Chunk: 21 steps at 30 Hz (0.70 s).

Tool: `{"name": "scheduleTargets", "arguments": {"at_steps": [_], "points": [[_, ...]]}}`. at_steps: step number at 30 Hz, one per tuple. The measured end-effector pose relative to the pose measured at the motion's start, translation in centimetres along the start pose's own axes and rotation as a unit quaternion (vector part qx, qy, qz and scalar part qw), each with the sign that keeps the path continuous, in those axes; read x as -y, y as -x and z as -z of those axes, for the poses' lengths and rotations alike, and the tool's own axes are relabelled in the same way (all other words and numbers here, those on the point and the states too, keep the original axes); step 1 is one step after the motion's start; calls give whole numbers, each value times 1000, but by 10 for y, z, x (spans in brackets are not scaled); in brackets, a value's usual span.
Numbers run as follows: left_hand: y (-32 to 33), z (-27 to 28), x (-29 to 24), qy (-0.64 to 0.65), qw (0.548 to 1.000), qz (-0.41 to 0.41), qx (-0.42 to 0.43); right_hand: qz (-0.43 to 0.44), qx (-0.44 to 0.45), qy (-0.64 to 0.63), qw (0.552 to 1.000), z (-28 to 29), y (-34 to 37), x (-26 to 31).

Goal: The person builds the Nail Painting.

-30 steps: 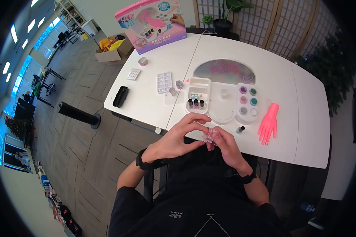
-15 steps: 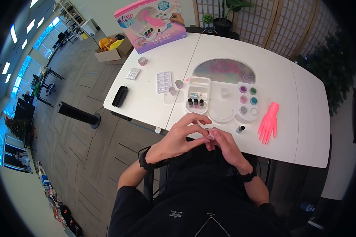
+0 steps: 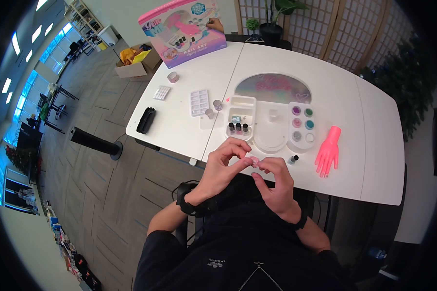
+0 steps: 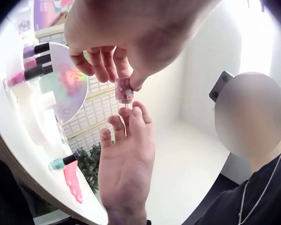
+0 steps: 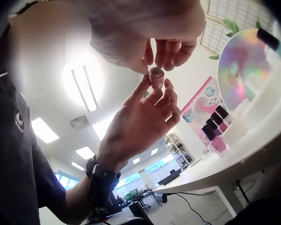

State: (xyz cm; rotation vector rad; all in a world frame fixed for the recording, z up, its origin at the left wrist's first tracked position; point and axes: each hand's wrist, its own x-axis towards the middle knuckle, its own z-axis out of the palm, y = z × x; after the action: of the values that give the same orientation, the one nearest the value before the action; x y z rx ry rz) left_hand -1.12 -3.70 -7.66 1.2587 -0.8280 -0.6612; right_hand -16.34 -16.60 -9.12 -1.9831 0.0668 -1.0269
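My left hand (image 3: 217, 175) pinches a small pink container (image 4: 122, 88) with white stars between thumb and fingers, in front of my body near the table edge. In the right wrist view its round, open-looking end faces the right hand. My right hand (image 3: 277, 183) is close by, fingertips right at the container's clear end in the left wrist view, with the thumb apart from the fingers. Nearest on the table are a teal nail polish bottle (image 3: 293, 160), a pink model hand (image 3: 328, 153) lying palm-down, and a white nail-art station (image 3: 271, 145).
Several black-capped polish bottles (image 3: 238, 128) stand in the station's left tray; coloured pots (image 3: 296, 123) fill its right one. Further left lie a white compartment tray (image 3: 199, 103), small clear cups (image 3: 217, 105) and a black case (image 3: 146, 120). A nail art box (image 3: 182, 31) stands behind.
My right fingers and thumb have spread from their hold at the container. My left hand has turned and now pinches it, with the container slightly further left and higher.
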Motion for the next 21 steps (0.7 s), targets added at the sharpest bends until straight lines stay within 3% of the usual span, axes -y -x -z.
{"name": "scheduleTargets", "arguments": {"at_steps": [9,21], "points": [[5,-10,6,-5,1000,-9,-22,92,-25,89,991,1,-3,0],[14,-10,6,-27,1000,-16,-6,61,-15,120,991,2,-11,5]]}}
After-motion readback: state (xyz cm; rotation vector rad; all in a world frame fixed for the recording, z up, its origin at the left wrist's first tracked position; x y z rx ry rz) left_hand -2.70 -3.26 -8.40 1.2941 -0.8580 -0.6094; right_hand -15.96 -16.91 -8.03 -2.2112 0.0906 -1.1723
